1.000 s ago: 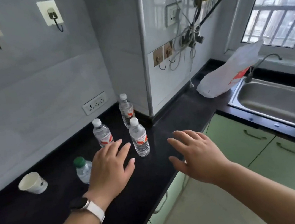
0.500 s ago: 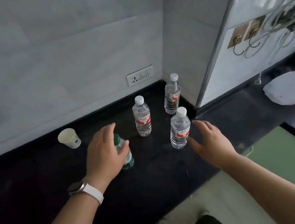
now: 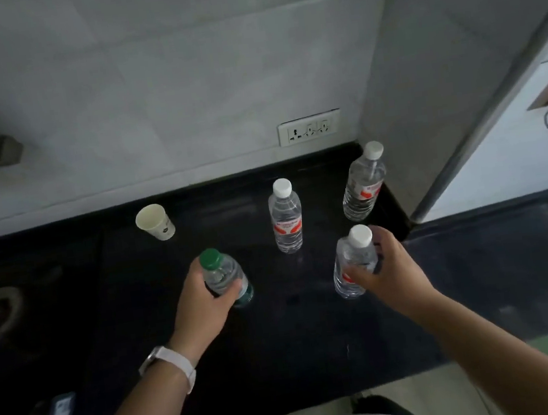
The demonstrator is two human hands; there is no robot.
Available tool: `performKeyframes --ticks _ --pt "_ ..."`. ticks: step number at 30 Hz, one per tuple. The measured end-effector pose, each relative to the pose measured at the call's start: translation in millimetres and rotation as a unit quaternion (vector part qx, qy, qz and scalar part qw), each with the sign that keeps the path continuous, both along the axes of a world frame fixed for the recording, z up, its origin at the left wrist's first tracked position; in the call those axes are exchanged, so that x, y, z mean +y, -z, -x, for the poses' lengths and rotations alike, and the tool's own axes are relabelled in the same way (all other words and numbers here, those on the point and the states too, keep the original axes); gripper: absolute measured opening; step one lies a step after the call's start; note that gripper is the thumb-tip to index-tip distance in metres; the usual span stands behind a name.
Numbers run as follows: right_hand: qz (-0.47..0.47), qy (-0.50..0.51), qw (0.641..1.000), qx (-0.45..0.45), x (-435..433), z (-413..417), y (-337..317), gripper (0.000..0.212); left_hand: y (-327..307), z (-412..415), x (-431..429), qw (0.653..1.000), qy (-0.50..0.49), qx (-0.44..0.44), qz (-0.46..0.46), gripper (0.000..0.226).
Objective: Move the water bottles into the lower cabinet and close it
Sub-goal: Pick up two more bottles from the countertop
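On the black counter (image 3: pixel 282 344), the left hand (image 3: pixel 205 302) wraps the green-capped bottle (image 3: pixel 222 275) and the right hand (image 3: pixel 387 269) clamps the near white-capped bottle (image 3: pixel 354 266). A middle bottle (image 3: pixel 286 219) and a corner bottle (image 3: pixel 363 186) stand farther back. Thin-walled, smooth and seemingly full, they probably suit firm mid-body holds.

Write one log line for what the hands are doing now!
left hand: grips green-capped bottle | right hand: grips white-capped bottle | stage: picking up
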State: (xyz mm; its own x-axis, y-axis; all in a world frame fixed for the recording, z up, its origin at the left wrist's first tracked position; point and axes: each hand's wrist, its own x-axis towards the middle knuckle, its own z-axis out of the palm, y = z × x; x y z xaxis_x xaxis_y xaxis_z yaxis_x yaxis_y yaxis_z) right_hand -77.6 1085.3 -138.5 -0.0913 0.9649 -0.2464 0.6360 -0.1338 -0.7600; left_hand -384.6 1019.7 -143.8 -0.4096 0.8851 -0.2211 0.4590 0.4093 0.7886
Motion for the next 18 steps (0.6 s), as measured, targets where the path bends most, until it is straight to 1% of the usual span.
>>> performKeyframes --ticks 2,5,8,11,18 --pt "0.019 -0.03 0.999 0.018 8 -7 5 0.082 6 -7 2 0.999 -0.043 -0.015 0.013 0.058" --pt "0.037 -0.07 0.996 0.045 16 -15 11 0.07 14 -16 3 0.993 -0.106 -0.038 0.014 0.064" --pt "0.047 -0.112 0.991 0.047 22 -20 15 0.07 19 -26 3 0.986 -0.155 -0.064 -0.002 0.06" --pt "0.056 -0.133 0.988 0.053 27 -24 23 0.073 20 -36 3 0.98 -0.189 -0.061 -0.029 0.051" --pt "0.055 -0.161 0.983 0.07 35 -21 27 0.061 17 -67 -8 0.972 -0.223 -0.059 -0.054 0.049"
